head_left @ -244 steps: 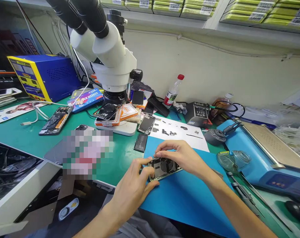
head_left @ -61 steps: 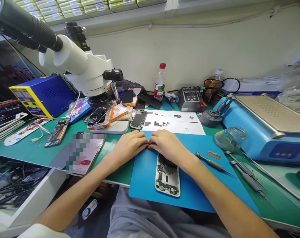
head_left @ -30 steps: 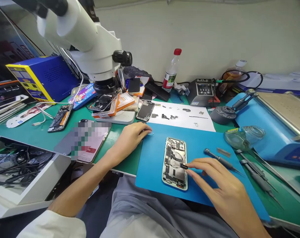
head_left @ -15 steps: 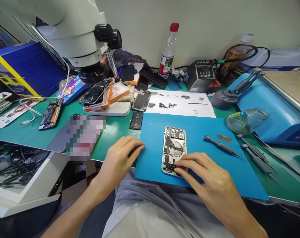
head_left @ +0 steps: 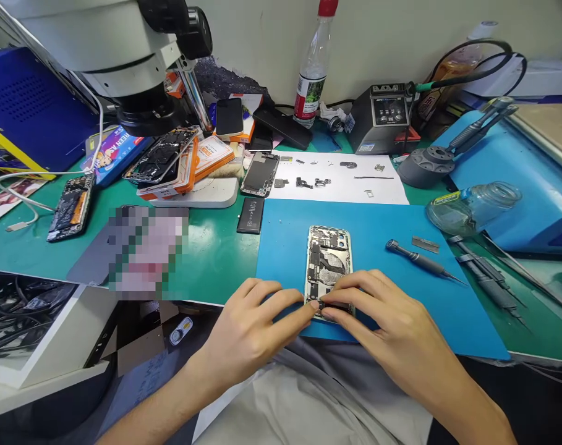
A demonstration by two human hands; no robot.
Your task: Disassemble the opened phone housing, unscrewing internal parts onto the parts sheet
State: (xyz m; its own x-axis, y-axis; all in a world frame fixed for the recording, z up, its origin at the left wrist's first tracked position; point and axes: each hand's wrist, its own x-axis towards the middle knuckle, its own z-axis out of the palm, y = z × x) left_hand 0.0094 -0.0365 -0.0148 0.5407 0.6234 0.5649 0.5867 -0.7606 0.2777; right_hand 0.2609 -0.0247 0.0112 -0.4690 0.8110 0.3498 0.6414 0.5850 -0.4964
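An opened phone (head_left: 329, 258) with bare internals lies lengthwise on a blue mat (head_left: 401, 309) in front of me. My right hand (head_left: 387, 330) comes in from the lower right, its thumb and fingertips pinched on a small dark part (head_left: 332, 306) at the phone's near end. My left hand (head_left: 255, 324) lies on the mat's near left corner. Its fingers are stretched out and apart, and the fingertips touch the phone's near left edge, next to the right fingertips.
A screwdriver (head_left: 420, 262) and a small metal strip (head_left: 425, 244) lie on the mat's right side, with more tools (head_left: 487, 285) and a glass jar (head_left: 475, 207) beyond. Behind the mat are a white sheet with small parts (head_left: 355, 185), a black battery (head_left: 250, 215), a microscope (head_left: 123, 55) and a soldering station (head_left: 385, 117).
My left hand has slid right from the mat's edge to the phone's near end. My right hand stays on the small dark part there. The view has tilted down and moved closer.
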